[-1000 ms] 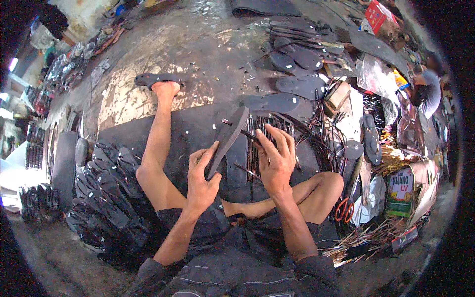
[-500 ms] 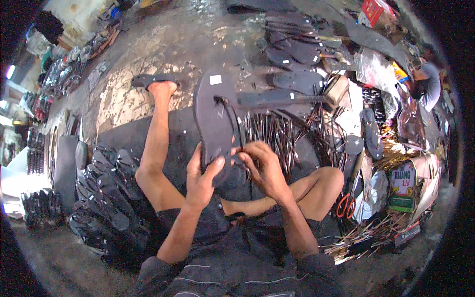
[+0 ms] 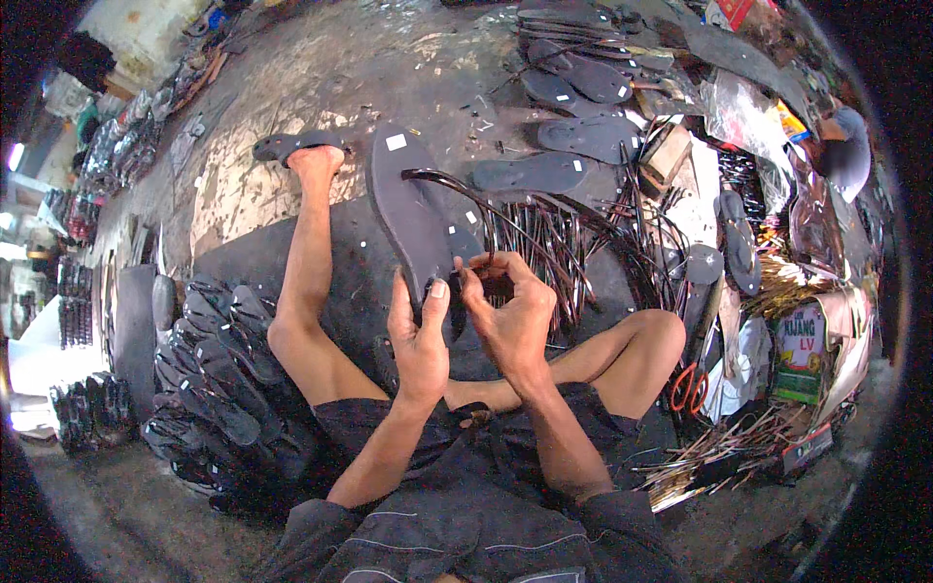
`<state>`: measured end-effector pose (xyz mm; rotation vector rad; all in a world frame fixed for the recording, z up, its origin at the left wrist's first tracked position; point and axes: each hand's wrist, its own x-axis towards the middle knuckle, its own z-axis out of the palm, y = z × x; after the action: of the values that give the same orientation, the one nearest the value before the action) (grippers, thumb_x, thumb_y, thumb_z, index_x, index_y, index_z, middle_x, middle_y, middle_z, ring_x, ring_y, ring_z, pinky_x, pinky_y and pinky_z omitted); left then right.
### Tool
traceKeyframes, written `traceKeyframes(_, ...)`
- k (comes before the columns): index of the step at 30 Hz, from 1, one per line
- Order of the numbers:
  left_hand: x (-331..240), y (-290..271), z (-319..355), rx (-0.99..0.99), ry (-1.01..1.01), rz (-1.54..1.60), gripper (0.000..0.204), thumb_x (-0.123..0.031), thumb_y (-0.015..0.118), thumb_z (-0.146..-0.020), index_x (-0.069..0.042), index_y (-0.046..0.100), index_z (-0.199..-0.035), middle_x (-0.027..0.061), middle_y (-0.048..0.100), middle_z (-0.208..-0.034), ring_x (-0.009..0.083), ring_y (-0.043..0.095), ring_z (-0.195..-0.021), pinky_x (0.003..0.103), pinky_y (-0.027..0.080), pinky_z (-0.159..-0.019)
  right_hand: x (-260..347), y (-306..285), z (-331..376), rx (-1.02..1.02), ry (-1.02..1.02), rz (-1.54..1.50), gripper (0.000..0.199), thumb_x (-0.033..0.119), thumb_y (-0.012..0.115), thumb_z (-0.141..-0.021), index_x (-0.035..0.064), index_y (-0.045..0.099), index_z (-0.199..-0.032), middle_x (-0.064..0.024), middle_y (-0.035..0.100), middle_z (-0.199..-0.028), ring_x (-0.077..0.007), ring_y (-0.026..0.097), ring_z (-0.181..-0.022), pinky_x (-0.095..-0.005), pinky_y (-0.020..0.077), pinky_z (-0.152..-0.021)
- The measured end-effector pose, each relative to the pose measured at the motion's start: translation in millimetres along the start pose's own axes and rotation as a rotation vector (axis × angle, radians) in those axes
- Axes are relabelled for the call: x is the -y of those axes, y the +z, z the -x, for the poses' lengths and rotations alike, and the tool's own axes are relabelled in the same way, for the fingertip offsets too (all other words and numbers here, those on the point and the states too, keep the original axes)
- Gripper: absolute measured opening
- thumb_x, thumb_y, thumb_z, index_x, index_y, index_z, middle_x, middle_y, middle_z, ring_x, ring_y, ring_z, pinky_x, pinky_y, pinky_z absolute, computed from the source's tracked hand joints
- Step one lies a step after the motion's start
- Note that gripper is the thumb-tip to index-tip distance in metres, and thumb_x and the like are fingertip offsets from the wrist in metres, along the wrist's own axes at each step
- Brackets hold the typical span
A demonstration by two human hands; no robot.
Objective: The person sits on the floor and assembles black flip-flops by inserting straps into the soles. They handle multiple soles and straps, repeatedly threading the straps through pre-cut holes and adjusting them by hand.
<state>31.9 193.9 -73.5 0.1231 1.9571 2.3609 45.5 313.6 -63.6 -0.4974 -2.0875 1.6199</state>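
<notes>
Above the shorts (image 3: 355,428), the left hand (image 3: 420,352) clasps a sandal sole (image 3: 400,204) while the right hand (image 3: 517,321) pinches its strap (image 3: 444,177).

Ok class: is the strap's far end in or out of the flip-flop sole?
In: the dark strap enters the flip-flop sole below its white sticker and curves toward the right hand.

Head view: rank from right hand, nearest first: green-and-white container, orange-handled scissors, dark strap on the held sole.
1. Dark strap: at the right hand.
2. Orange-handled scissors: to its right.
3. Green-and-white container: farther right.
</notes>
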Motion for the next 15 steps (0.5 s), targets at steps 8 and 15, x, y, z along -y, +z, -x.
traceKeyframes(8, -6.3, 0.8, 3.0, 0.037, -0.018, -0.098, 0.033, -0.013, 0.058, -0.114, 0.003, 0.061, -0.143, 0.0103, 0.072, -0.127, 0.0166, 0.067, -0.115, 0.034, 0.053, -0.104, -26.2, 6.2, -5.4, 0.125, 0.201, -0.392, 0.015, 0.01, 0.085, -0.094, -0.0008, 0.078, -0.1, -0.0077, 0.081, -0.094, -0.0106, 0.071, -0.082, -0.0298, 0.0587, -0.079)
traceKeyframes(15, 3.1, -18.8, -13.0, 0.017, -0.354, 0.32, 0.041, -0.015, 0.059, -0.11, 0.0, 0.057, -0.148, 0.0116, 0.072, -0.13, 0.0204, 0.07, -0.114, 0.036, 0.055, -0.106, -34.8, -14.0, -10.3, 0.24, 0.395, -0.598, 0.027, 0.021, 0.067, -0.112, -0.0019, 0.077, -0.12, -0.0044, 0.078, -0.101, -0.0078, 0.067, -0.083, -0.0247, 0.0535, -0.074)
